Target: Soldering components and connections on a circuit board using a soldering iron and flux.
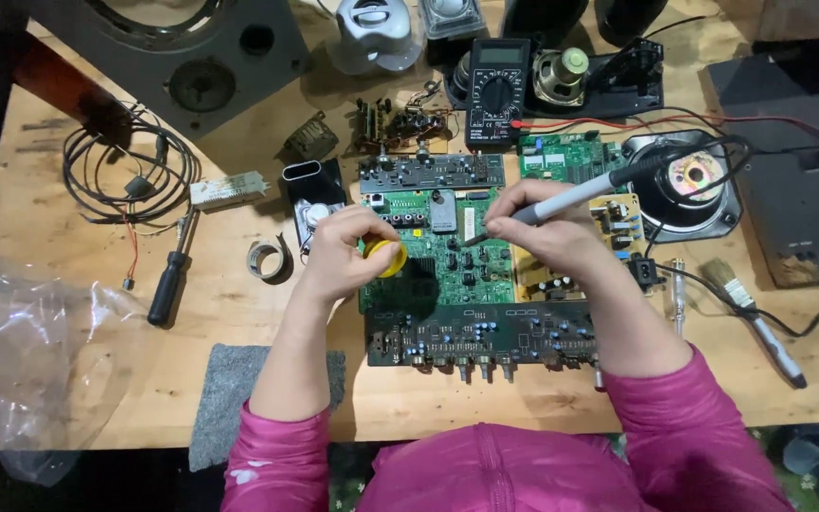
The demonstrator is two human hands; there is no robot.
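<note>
Left hand clenched around small yellow tin, held just above left edge of green circuit board, close to the work, apparently for easy tip access. Right hand grasping soldering iron pen-style, tip angled down onto board centre. Multimeter parked behind; screwdriver well left on wooden table.

We grip a grey-handled soldering iron in our right hand, tip on the green circuit board mid-table, while our left hand pinches a small yellow reel beside it.
</note>
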